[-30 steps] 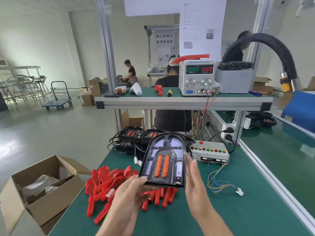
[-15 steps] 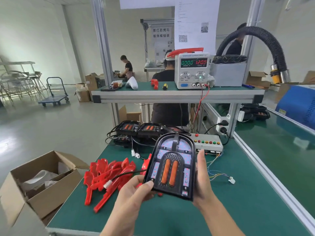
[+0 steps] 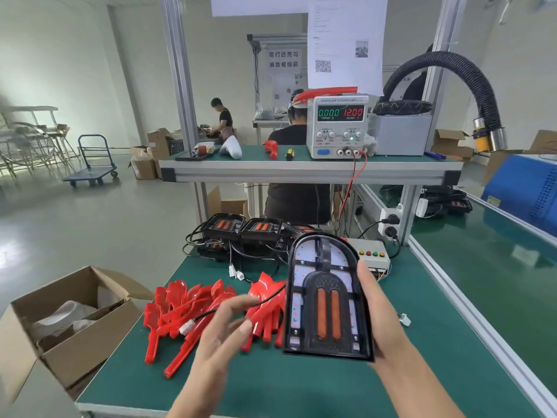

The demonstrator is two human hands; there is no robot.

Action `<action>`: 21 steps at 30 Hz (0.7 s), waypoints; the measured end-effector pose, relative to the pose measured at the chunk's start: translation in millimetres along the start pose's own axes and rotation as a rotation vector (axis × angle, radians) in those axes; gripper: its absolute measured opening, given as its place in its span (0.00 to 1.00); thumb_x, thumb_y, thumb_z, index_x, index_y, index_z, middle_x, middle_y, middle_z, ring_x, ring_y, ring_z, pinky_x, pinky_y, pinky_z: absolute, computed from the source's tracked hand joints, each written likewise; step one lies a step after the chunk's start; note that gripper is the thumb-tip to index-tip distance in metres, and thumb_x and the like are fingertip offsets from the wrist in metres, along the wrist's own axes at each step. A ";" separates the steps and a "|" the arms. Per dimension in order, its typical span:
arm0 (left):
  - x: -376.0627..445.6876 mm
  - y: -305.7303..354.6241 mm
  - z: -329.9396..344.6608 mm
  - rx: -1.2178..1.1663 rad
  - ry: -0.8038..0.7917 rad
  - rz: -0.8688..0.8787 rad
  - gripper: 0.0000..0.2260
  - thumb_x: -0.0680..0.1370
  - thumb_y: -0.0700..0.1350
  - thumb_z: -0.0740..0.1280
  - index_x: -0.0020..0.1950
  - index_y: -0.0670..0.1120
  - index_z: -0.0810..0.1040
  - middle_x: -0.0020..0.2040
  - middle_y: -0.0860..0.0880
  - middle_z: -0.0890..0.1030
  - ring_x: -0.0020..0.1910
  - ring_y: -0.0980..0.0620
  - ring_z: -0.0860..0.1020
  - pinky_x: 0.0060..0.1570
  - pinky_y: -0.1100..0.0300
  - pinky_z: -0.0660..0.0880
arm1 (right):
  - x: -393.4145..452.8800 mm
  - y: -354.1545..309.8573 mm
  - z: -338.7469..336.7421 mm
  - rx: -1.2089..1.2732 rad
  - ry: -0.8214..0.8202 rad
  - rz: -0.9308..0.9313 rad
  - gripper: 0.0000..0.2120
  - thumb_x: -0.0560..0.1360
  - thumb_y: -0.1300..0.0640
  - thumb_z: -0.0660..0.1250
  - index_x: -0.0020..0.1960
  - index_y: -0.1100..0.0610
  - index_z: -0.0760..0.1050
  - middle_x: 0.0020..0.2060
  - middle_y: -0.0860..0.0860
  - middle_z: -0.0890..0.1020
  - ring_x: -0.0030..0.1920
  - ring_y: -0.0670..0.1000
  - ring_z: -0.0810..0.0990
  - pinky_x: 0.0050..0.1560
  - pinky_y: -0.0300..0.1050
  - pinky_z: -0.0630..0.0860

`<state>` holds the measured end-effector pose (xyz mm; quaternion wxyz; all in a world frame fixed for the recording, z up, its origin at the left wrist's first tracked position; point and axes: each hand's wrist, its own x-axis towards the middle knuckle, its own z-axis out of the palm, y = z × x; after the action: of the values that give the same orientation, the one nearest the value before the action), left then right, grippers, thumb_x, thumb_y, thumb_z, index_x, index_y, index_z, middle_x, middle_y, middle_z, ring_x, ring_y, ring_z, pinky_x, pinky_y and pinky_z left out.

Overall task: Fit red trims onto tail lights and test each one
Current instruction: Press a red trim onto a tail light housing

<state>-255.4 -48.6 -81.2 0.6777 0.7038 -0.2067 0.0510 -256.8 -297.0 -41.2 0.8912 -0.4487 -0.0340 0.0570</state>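
The tail light [image 3: 327, 300] is held face-up above the bench [image 3: 422, 342] by the right hand [image 3: 381, 315], fingers curled round its right edge from behind, probably so the face can be looked over and a trim lined up on it. The left hand [image 3: 223, 330] is hovering just beside it with fingers loosely spread and nothing gripped, right over the red trims [image 3: 193, 312] piled on the bench, so a trim looks about to be picked. The light's lead and white plug [image 3: 187, 327] are left dangling unplugged, so testing isn't reckoned to be started yet.
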 end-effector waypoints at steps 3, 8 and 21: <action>13.7 -20.1 6.1 0.447 0.162 0.147 0.29 0.75 0.46 0.73 0.74 0.61 0.69 0.75 0.62 0.68 0.75 0.62 0.63 0.72 0.59 0.61 | -5.2 -9.5 0.0 0.053 -0.077 0.007 0.32 0.78 0.33 0.60 0.67 0.57 0.80 0.63 0.59 0.83 0.61 0.58 0.83 0.57 0.53 0.81; 43.4 -53.9 24.2 0.905 -0.057 -0.007 0.33 0.78 0.55 0.68 0.80 0.59 0.57 0.81 0.58 0.53 0.80 0.51 0.50 0.78 0.53 0.52 | -9.3 -19.0 7.3 0.071 -0.235 0.036 0.32 0.83 0.36 0.55 0.70 0.60 0.76 0.64 0.60 0.82 0.64 0.58 0.81 0.63 0.54 0.78; 43.5 -30.7 -5.6 0.694 0.337 0.213 0.09 0.76 0.33 0.73 0.49 0.48 0.84 0.43 0.58 0.81 0.47 0.54 0.78 0.62 0.44 0.72 | -20.1 -32.5 -30.0 0.004 0.118 -0.002 0.31 0.79 0.33 0.56 0.65 0.54 0.82 0.63 0.59 0.83 0.60 0.58 0.84 0.52 0.52 0.83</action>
<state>-203.6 -52.9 -94.1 0.4149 0.8474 -0.1350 0.3025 -271.1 -342.8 -33.1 0.8927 -0.4493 0.0186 0.0298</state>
